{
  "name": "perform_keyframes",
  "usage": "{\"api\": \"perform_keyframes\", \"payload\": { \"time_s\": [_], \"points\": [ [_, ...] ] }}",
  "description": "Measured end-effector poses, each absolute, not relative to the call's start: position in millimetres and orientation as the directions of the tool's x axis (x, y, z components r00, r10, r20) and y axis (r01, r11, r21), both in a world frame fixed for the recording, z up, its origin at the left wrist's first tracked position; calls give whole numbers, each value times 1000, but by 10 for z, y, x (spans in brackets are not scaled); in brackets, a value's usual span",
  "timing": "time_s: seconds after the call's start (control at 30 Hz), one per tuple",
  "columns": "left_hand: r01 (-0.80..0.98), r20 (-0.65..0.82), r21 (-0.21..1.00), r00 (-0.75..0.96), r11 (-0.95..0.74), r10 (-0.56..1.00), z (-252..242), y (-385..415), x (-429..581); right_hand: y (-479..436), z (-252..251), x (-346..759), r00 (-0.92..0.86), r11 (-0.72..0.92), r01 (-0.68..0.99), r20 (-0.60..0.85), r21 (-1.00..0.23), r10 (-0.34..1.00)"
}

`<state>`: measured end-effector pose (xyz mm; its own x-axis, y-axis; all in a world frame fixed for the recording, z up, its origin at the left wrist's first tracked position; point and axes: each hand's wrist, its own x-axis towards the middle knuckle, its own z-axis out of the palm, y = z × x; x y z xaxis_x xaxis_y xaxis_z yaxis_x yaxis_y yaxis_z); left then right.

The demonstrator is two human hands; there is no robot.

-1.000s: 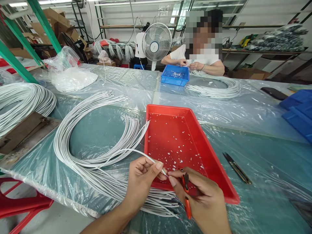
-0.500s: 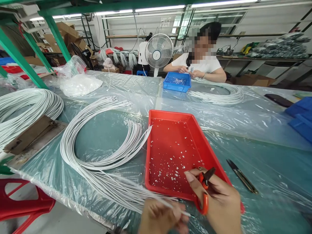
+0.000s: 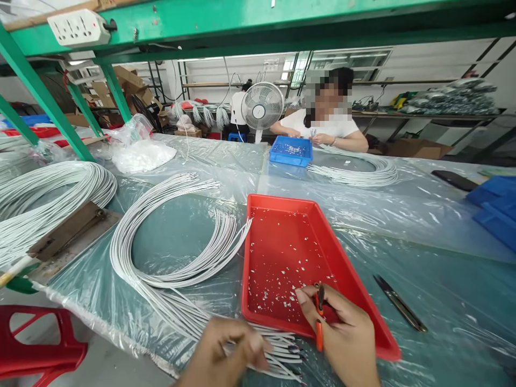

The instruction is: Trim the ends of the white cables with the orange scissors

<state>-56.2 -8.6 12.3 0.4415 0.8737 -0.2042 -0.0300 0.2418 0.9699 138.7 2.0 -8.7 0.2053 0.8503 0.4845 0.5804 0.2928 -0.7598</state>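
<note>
Plastic-sheeted worktop (image 3: 423, 252) carries looped white cables (image 3: 116, 252), dark-tipped, beside a red tray (image 3: 278, 200). Left hand (image 3: 226, 352) grip pinches their near ends; right hand (image 3: 346, 341) grip clamps orange snips (image 3: 319, 329) over the tray.

- The left hand (image 3: 226, 349) lies curled on the dark-tipped ends of the thin white cables (image 3: 133, 236) at the table's near edge (it is blurred, so its grip is unclear).
- The right hand (image 3: 342, 338) is closed around orange-handled metal snips (image 3: 319, 317), over the near end of the shallow red plastic tray (image 3: 278, 199).
- Small white scraps (image 3: 282, 269) are scattered across the tray floor.
- The cables sweep in a wide loop just left of the tray, on the clear plastic sheet (image 3: 423, 215) covering the table.
- Slim black snips (image 3: 399, 310) lie on the sheet to the right of the tray, apart from it.
- Across the table, a co-worker's hands (image 3: 318, 138) work beside a blue plastic tray (image 3: 290, 159).
</note>
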Motion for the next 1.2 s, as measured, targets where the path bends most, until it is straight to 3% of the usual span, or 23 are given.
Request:
{"api": "perform_keyframes", "payload": {
  "time_s": [0.07,0.1,0.17,0.43,0.57,0.7,0.83,0.93,1.2],
  "points": [
    [241,20,965,326,-103,945,167,168,-585,35,-117,1398,186,297,614,500,-732,846],
    [379,98,897,328,-226,940,181,296,-586,42,-136,1404,178,299,627,506,-719,844],
    [668,160,645,357,-371,920,179,541,-563,52,-178,1417,158,315,655,532,-687,832],
    [858,85,393,325,-332,942,-120,1237,-309,75,-310,1458,27,422,708,620,-565,784],
    [875,77,366,312,-317,947,-206,1321,-281,73,-320,1458,15,422,703,605,-573,796],
    [841,170,417,299,-344,939,-132,1161,-335,53,-242,1434,53,375,684,556,-625,829],
    [748,255,513,336,-421,907,-33,799,-386,106,-121,1406,211,145,445,260,-884,942],
    [666,311,568,370,-483,876,-58,546,-423,184,-43,1374,239,36,260,100,-965,966],
    [392,520,663,371,-638,769,-201,294,-461,271,90,1252,265,72,118,101,-990,959]
  ]
}}
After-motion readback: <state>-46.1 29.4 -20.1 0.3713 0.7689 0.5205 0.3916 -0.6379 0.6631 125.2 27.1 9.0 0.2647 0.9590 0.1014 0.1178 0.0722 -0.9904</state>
